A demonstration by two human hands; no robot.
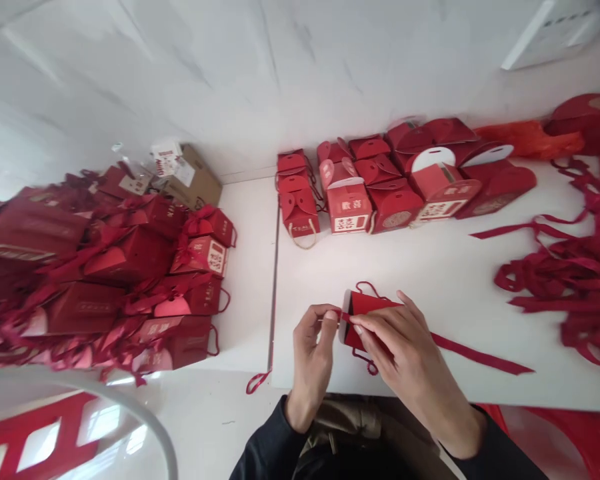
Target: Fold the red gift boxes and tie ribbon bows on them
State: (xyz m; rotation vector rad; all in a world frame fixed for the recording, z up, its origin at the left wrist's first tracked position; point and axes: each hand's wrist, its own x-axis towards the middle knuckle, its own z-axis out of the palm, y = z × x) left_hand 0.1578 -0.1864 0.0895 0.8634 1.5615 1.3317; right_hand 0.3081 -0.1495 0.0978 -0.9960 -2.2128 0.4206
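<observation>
A small red gift box [367, 304] with dark red cord handles lies on the white table in front of me, partly covered by my hands. Thumb and fingertips of my left hand [312, 350] pinch a dark red ribbon at the box's left end. My right hand [405, 343] reaches over the box, its thumb and fingers closed on the same ribbon close to the left fingertips. From under the right hand a length of ribbon [483, 353] trails rightward across the table. How the ribbon passes around the box is hidden.
Along the wall stand several folded red gift boxes [347, 207]. A heap of loose ribbon [555, 273] lies at the right. Many ribbon-tied boxes [130, 257] are piled on the left table, beside a cardboard carton [200, 180]. A narrow gap separates the tables. Red stools [70, 427] stand below.
</observation>
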